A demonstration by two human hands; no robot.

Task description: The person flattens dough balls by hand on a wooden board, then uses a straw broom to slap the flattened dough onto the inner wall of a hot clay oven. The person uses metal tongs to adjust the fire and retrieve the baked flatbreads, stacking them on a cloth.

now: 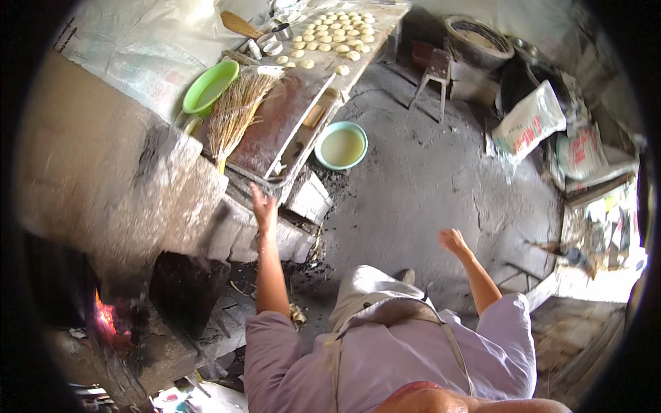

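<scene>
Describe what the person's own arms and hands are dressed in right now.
Both forearms are bare. The left hand and right hand wear no gloves, rings or watch that I can make out. Short pale lilac sleeves cover the upper arms, and beige apron straps cross the back.

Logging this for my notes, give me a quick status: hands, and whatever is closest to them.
Left hand open, empty, raised by the stone oven ledge. Right hand loosely curled, empty, over bare floor. Straw broom on the board ahead, untouched.

A pale-blue bowl (341, 145) (seemingly holding whitish liquid) sits upright beside the worktable's edge.
</scene>
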